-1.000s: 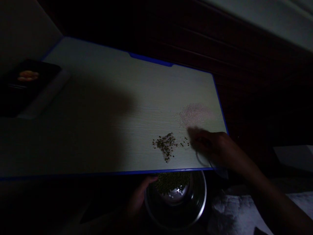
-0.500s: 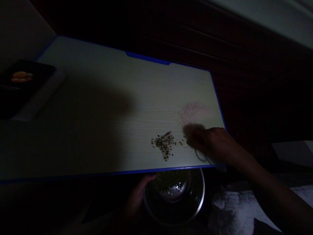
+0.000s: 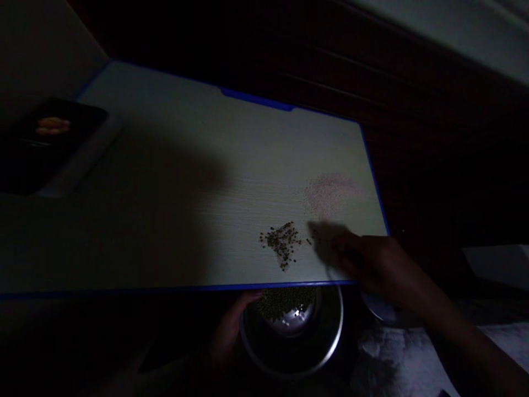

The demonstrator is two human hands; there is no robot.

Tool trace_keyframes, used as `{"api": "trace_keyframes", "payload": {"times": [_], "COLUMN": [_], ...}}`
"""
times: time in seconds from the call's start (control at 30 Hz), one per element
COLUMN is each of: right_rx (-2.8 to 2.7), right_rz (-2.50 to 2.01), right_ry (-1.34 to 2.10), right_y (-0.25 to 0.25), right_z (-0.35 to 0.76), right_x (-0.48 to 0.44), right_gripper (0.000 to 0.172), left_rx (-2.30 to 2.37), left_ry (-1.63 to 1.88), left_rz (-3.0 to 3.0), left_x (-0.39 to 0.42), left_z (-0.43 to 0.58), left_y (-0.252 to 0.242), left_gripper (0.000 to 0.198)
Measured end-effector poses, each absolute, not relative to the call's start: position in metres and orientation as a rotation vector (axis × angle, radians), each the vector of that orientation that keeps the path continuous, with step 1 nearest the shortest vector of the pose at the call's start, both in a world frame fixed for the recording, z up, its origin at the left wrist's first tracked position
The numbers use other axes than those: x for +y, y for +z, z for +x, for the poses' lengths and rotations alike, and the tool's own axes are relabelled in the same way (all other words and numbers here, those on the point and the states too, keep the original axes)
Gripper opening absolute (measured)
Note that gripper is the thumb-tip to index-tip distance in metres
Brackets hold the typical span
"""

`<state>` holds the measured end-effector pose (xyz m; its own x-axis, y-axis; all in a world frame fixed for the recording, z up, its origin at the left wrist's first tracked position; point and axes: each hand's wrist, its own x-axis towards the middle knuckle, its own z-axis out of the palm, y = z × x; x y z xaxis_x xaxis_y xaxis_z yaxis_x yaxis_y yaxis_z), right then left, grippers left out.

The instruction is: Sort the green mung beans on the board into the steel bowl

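Observation:
Below the table's front edge, a shiny metal bowl (image 3: 339, 325) is tilted, with green mung beans (image 3: 285, 302) gathered on its far side. My left hand (image 3: 233, 322) grips the bowl's left rim; most of its fingers are hidden. On the tabletop lies a small patch of loose mung beans (image 3: 283, 241). To their right my right hand (image 3: 372, 259) is closed, just over the table's front right corner. Beneath it shows a round-rimmed object (image 3: 378, 309), too dark to name, seemingly held. Behind the hand spreads a pile of fine pinkish grains (image 3: 328, 193).
The pale table (image 3: 173, 105) has a blue edge. A dark box (image 3: 61, 138) with a picture of round food stands at its left end. Pale crumpled cloth (image 3: 400, 358) lies at lower right. Dark wooden panelling (image 3: 314, 60) runs behind the table. The light is dim.
My right hand has moved slightly right and toward me, and the round-rimmed object has dropped below the table edge. The view has shifted a little. My left hand stays on the bowl.

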<state>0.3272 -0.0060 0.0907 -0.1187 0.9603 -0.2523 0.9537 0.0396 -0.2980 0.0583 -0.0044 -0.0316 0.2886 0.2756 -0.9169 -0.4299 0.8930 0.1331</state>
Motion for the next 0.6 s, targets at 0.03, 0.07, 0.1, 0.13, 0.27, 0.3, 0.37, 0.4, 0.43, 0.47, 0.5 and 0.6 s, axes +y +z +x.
{"api": "trace_keyframes", "payload": {"times": [0.03, 0.07, 0.1, 0.13, 0.27, 0.3, 0.37, 0.4, 0.43, 0.47, 0.5, 0.6], "right_rx": [-2.227, -2.21, -2.199, -2.191, -2.158, -2.153, -2.145, -2.142, -2.137, -2.132, -2.127, -2.115], "right_rz": [-2.096, -2.11, -2.119, -2.126, -2.169, -2.177, -2.186, -2.191, -2.195, -2.199, -2.2, -2.186], "right_ry": [0.609, 0.606, 0.605, 0.603, 0.575, 0.579, 0.605, 0.621, 0.636, 0.65, 0.663, 0.702], "right_y": [0.089, 0.086, 0.084, 0.082, 0.077, 0.077, 0.077, 0.077, 0.076, 0.076, 0.076, 0.081], "right_z": [0.329, 0.331, 0.331, 0.331, 0.331, 0.331, 0.331, 0.332, 0.332, 0.332, 0.333, 0.333], "right_x": [0.0, 0.005, 0.009, 0.011, 0.012, 0.012, 0.014, 0.015, 0.017, 0.019, 0.02, 0.022], "right_gripper": [0.03, 0.03, 0.029, 0.028, 0.029, 0.029, 0.03, 0.03, 0.03, 0.03, 0.03, 0.03], "left_rx": [1.207, 1.212, 1.216, 1.214, 1.24, 1.26, 1.286, 1.293, 1.28, 1.25, 1.235, 1.194], "left_ry": [0.478, 0.487, 0.497, 0.497, 0.474, 0.484, 0.506, 0.522, 0.534, 0.534, 0.532, 0.487], "left_rz": [-0.182, -0.202, -0.207, -0.208, -0.223, -0.222, -0.204, -0.191, -0.191, -0.206, -0.221, -0.261], "left_x": [-0.002, 0.001, 0.002, 0.003, 0.005, 0.005, 0.004, 0.004, 0.003, 0.003, 0.002, 0.001], "left_z": [0.06, 0.062, 0.064, 0.065, 0.064, 0.063, 0.061, 0.061, 0.06, 0.06, 0.06, 0.059], "left_y": [-0.027, -0.022, -0.019, -0.017, -0.018, -0.019, -0.021, -0.022, -0.023, -0.023, -0.024, -0.026], "left_gripper": [0.011, 0.01, 0.009, 0.008, 0.013, 0.016, 0.021, 0.023, 0.023, 0.021, 0.021, 0.02]}}
